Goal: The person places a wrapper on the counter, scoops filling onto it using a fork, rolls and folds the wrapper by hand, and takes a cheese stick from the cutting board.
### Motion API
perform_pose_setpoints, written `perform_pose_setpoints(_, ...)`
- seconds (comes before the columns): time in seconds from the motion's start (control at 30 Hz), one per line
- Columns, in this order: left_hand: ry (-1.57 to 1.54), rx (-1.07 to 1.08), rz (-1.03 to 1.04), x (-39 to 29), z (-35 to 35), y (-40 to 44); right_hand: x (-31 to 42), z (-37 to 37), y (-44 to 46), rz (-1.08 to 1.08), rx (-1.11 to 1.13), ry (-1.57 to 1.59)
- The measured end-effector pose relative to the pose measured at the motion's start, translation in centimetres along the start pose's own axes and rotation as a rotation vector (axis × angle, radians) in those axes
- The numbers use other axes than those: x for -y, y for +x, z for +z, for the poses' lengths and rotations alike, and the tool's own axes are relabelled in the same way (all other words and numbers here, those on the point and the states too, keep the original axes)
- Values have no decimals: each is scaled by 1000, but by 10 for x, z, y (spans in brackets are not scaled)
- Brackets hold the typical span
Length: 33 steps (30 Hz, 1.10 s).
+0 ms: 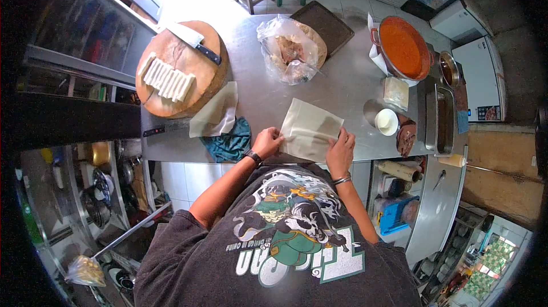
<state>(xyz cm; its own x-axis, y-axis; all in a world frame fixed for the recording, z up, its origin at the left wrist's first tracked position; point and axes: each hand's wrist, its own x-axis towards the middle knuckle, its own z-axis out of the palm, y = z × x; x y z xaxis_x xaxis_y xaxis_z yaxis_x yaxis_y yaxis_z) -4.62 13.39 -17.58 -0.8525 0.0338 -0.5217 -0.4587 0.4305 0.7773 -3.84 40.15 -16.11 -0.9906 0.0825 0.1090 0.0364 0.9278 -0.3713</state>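
A pale square sheet [311,131] lies at the front edge of the steel table, between my hands. My left hand [267,142] has its fingers closed on the sheet's left edge. On the right edge, my right hand [341,151] pinches the sheet near its corner. Left of my left hand are a crumpled teal cloth [229,140] and another pale sheet [216,114]. Beyond the sheet sits a clear plastic bag [290,50] with brownish filling and a utensil in it. A small white bowl [386,122] stands to the right.
A round wooden board [177,44] at the left bears a cleaver [191,39] and several white strips [166,80]. A pot of orange-red sauce [403,49], a wrapped pale block [396,93] and a metal tray [440,118] stand at the right. A dark tray [334,27] lies at the back.
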Motion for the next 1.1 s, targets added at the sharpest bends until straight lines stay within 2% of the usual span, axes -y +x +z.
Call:
perform_pose_setpoints(0.03,64,-52,62,14,5,5,5,-2,1,1,1,-1)
perform_pose_setpoints(0.07,128,-101,125,29,12,8,10,-3,3,-104,57,15)
perform_pose_setpoints(0.17,95,-145,114,12,10,-5,23,17,7,-445,197,-6)
perform_pose_setpoints(0.2,116,-162,115,10,10,-7,29,23,5,-437,195,-9)
perform_pose_setpoints(0.27,127,-139,141,10,11,-9,39,33,3,-556,315,-101)
perform_pose_setpoints(0.4,147,-96,224,13,3,-10,35,49,2,-555,387,-85)
perform_pose_setpoints(0.47,165,-116,255,22,1,-4,29,47,6,-398,362,-93)
perform_pose_setpoints(0.53,182,-137,295,22,-4,4,12,49,14,-381,277,-133)
perform_pose_setpoints(0.6,211,-220,345,16,-13,8,-6,49,27,-199,20,53)
perform_pose_setpoints(0.67,213,-225,337,11,-20,12,-8,27,41,-153,65,42)
perform_pose_setpoints(0.73,248,-240,414,16,-24,23,-12,24,51,-97,101,27)
perform_pose_setpoints(0.8,246,-198,443,19,-28,30,-16,32,60,-33,159,200)
perform_pose_setpoints(0.87,306,-175,486,16,-30,31,-21,30,66,-8,204,239)
perform_pose_setpoints(0.93,314,-199,477,14,-32,32,-21,28,73,11,255,282)
perform_pose_setpoints(1.03,327,-219,451,11,-34,35,-27,26,83,22,194,467)
perform_pose_setpoints(1.1,333,-219,435,10,-32,34,-29,22,88,128,293,459)
